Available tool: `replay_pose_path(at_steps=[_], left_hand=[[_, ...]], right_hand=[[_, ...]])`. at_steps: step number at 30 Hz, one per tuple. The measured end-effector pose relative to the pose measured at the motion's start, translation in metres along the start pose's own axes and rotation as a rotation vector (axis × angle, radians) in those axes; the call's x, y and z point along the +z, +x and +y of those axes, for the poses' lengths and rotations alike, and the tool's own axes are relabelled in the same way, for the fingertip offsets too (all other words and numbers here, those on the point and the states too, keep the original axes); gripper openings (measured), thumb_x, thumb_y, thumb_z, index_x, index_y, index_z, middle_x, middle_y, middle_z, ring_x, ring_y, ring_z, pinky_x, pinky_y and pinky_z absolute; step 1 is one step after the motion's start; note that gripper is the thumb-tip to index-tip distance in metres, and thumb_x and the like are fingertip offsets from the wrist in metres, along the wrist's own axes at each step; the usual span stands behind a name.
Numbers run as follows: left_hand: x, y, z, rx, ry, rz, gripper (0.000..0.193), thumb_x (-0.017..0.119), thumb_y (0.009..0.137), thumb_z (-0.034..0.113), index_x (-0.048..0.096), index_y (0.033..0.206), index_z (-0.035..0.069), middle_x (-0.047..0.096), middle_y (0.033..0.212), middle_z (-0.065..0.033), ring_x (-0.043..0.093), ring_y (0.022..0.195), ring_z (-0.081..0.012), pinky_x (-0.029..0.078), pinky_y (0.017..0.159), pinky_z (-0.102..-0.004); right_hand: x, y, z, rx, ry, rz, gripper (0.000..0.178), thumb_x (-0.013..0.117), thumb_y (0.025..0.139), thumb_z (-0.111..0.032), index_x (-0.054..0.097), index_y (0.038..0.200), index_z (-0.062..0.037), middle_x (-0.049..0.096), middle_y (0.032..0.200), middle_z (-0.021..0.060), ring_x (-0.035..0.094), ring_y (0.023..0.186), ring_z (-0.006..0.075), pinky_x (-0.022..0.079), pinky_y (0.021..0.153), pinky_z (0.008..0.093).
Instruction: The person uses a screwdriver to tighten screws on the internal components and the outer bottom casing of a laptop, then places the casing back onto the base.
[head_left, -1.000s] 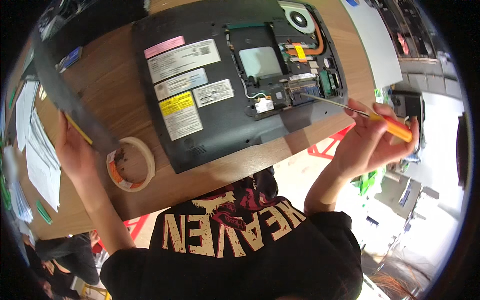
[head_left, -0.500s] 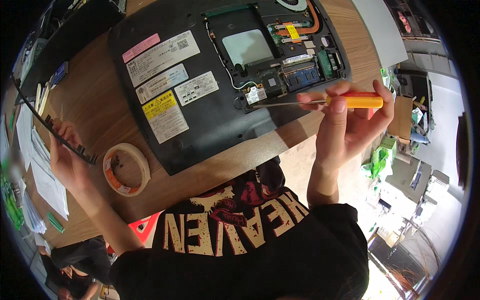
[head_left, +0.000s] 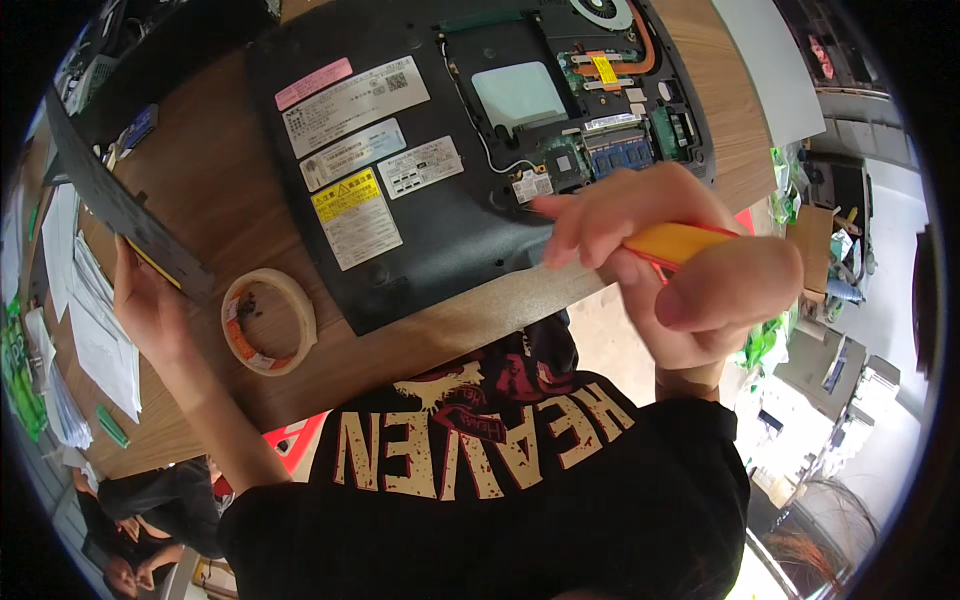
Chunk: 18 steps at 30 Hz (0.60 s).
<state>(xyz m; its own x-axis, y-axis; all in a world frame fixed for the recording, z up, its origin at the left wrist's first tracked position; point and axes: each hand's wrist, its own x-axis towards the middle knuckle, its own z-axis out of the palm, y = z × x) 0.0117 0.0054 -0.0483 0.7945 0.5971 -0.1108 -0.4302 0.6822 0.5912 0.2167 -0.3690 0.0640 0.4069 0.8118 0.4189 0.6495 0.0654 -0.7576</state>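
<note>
The right fingers (head_left: pixel 598 218) grip a yellow-and-red screwdriver (head_left: pixel 675 244) by the near right corner of the laptop (head_left: pixel 470 240) (its tip is hidden); a slip could scratch the bare parts (head_left: pixel 615 155). The left fingers (head_left: pixel 128 285) hold a dark panel (head_left: pixel 150 222). The laptop lies bottom-up on the table (head_left: pixel 345 375), long side going left to right, right end farther

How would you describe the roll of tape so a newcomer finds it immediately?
Find the black laptop base on the wooden table. Between its nearest corner and the left hand lies the roll of tape. Its pale ring, orange inside, sets it apart from the flat papers.
</note>
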Motion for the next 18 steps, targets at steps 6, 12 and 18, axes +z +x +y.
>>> replay_pose_path(at_steps=[6, 12, 18], left_hand=[[-0.001, 0.006, -0.008, -0.069, -0.041, -0.211, 0.033, 0.037, 0.096, 0.012, 0.043, 0.124, -0.004, 0.051, 0.122, -0.0164, 0.049, 0.112, -0.0277, 0.039, 0.099, -0.0398], [0.007, 0.004, -0.006, -0.091, -0.038, -0.301, 0.033, 0.037, 0.096, 0.013, 0.044, 0.124, -0.003, 0.051, 0.125, -0.0146, 0.047, 0.116, -0.0248, 0.035, 0.102, -0.0394], [0.002, 0.006, -0.006, -0.064, -0.012, -0.282, 0.032, 0.037, 0.096, 0.014, 0.043, 0.123, -0.002, 0.05, 0.126, -0.013, 0.045, 0.119, -0.0251, 0.031, 0.103, -0.0406]], right_hand=[[0.007, 0.013, 0.012, -0.015, 0.381, 0.123, 0.033, 0.03, 0.094, -0.048, 0.032, 0.079, -0.0198, 0.037, 0.075, 0.0041, 0.03, 0.059, 0.0122, 0.026, 0.049, 0.028], [0.019, 0.025, 0.019, -0.092, 0.788, -0.004, 0.051, 0.029, 0.091, -0.056, 0.034, 0.062, -0.0143, 0.035, 0.054, 0.0011, 0.024, 0.039, 0.0128, 0.02, 0.037, 0.0284], [0.017, 0.041, 0.042, -0.241, 1.212, -0.394, 0.047, 0.052, 0.087, -0.044, 0.046, 0.063, -0.0048, 0.043, 0.056, 0.0009, 0.039, 0.047, 0.0102, 0.028, 0.043, 0.0231]])
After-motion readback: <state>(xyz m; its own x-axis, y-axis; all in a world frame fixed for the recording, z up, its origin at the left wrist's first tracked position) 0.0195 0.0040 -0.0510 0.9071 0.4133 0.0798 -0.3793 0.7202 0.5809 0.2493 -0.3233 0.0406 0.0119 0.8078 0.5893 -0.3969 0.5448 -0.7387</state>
